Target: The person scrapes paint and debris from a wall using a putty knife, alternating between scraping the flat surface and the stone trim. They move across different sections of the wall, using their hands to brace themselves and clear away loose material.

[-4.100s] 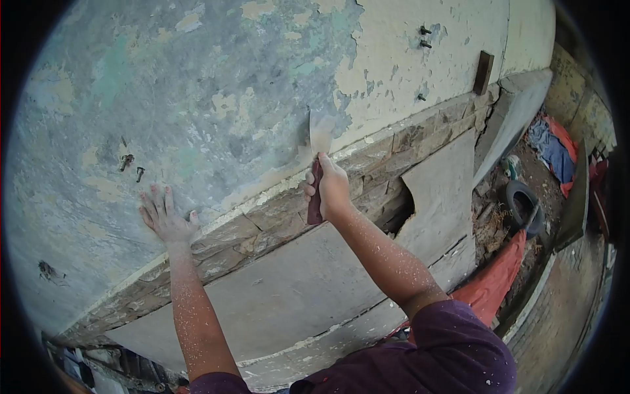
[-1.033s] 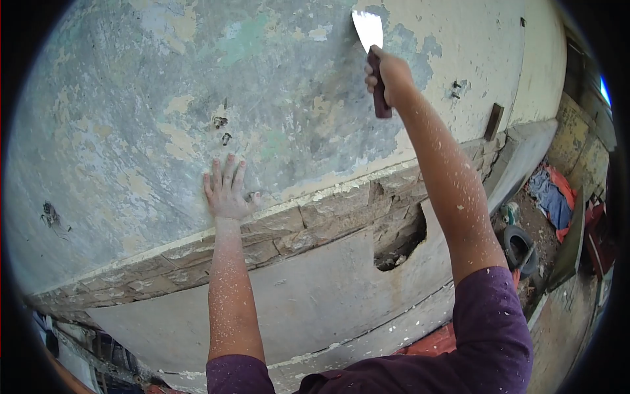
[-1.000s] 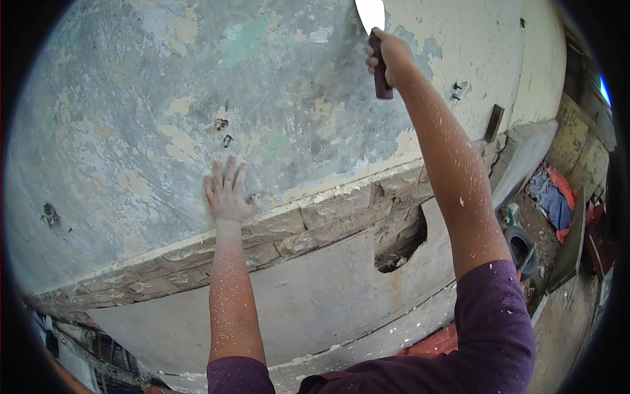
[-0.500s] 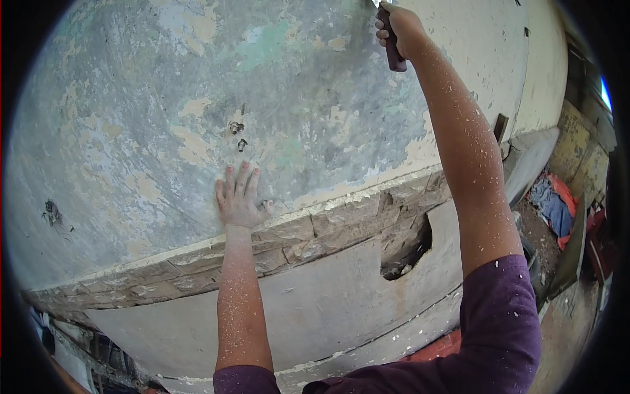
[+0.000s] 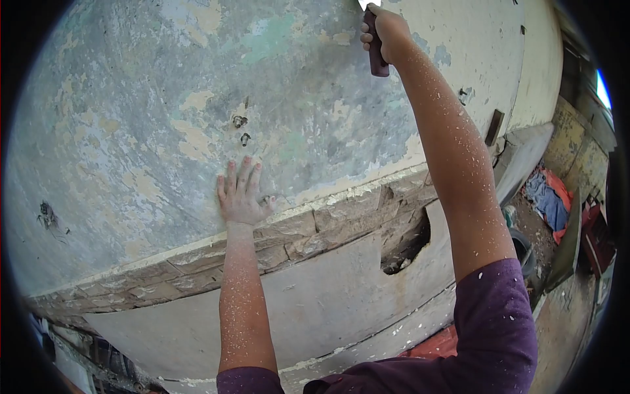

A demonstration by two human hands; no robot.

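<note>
My left hand [image 5: 244,197] lies flat with spread fingers on the wall [image 5: 315,118], whose paint is patchy grey, cream and green. Pale dust coats that hand and wrist. High up near the top edge, my right hand [image 5: 392,33] is wrapped round the dark handle of a scraper [image 5: 377,56]. Only a bit of its shiny metal blade shows; the rest is cut off by the top of the view. Just above my left fingers, metal bolts [image 5: 240,121] stick out of the wall. White flakes speckle both forearms.
Below the painted surface runs a ledge of rough stone blocks [image 5: 348,210], with a broken hole [image 5: 408,246] under it. Blue and orange cloth [image 5: 551,200] lies on the ground at right, near a dark bucket [image 5: 523,253]. A wood strip [image 5: 495,127] stands against the wall.
My right hand has moved slightly left with the scraper, and more of the blade shows. The left hand stays flat in the same place on the wall.
</note>
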